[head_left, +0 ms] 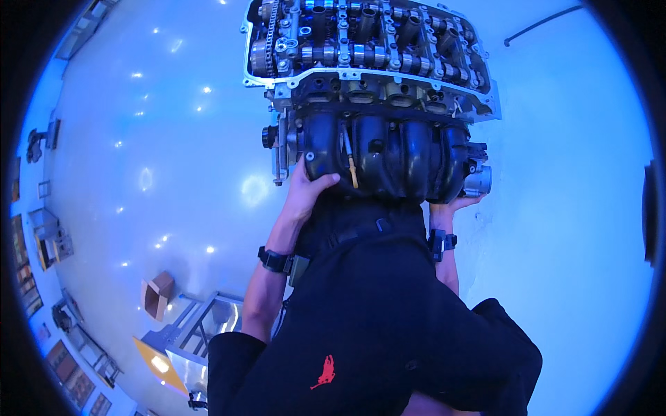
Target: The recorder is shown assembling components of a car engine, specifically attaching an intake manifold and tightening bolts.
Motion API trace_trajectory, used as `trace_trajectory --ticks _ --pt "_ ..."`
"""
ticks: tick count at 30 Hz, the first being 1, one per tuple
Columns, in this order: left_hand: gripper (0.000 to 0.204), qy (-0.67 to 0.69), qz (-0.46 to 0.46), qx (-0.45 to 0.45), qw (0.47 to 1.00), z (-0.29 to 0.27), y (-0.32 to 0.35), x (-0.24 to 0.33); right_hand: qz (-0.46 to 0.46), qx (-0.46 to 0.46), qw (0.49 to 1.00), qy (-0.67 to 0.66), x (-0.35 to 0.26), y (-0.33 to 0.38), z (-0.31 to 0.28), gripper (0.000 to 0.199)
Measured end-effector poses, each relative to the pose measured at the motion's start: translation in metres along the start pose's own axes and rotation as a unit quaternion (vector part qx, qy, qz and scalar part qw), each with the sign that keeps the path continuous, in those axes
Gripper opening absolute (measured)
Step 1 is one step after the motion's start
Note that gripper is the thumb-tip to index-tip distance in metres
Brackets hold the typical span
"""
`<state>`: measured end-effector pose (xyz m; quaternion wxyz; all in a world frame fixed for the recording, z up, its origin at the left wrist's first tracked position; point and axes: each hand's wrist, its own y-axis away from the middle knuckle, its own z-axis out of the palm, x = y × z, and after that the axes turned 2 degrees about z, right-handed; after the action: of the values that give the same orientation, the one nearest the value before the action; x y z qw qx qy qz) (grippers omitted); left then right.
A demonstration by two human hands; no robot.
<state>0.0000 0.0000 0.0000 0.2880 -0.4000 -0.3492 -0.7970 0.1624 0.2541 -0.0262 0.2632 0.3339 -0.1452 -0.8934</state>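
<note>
In front of my body I hold a black intake manifold [415,159] with several curved runners. My left hand [305,191] grips its left end from below, the thumb lying on the outer runner. Beneath the silver throttle body [477,182] at the other end, my right hand [461,202] supports the manifold, most of its fingers hidden. Directly beyond is an engine cylinder head [374,52] with camshafts and a timing chain exposed. Its port openings show just above the manifold; I cannot tell whether the two touch. A yellow-handled dipstick [353,171] stands between two runners.
A pale, glossy floor [187,139] reflects many lights. At the lower left are an open cardboard box [158,295] and a metal frame cart [215,322]. More equipment lines the far left edge. A dark rod [541,24] lies at the upper right.
</note>
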Motion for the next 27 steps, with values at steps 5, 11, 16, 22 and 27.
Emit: trace_trajectory --ticks 5,11,16,22,27 --pt "0.054 0.014 -0.014 0.004 1.0 -0.009 0.024 -0.004 0.013 -0.048 0.999 0.013 -0.001 -0.003 -0.006 0.088" --pt "0.052 -0.003 -0.028 -0.012 1.0 0.0 0.051 -0.002 0.003 -0.078 0.997 0.022 -0.023 0.007 -0.029 0.09" --pt "0.054 0.003 -0.043 -0.031 0.999 0.014 0.079 0.007 -0.044 -0.053 0.998 0.004 -0.042 0.031 -0.032 0.084" --pt "0.068 -0.058 -0.003 0.007 0.998 0.027 0.129 -0.022 0.013 -0.027 1.0 0.008 -0.066 0.038 -0.056 0.084" --pt "0.076 0.016 0.005 0.094 0.995 0.067 0.169 -0.026 0.062 -0.017 0.997 0.031 -0.078 0.044 -0.071 0.083"
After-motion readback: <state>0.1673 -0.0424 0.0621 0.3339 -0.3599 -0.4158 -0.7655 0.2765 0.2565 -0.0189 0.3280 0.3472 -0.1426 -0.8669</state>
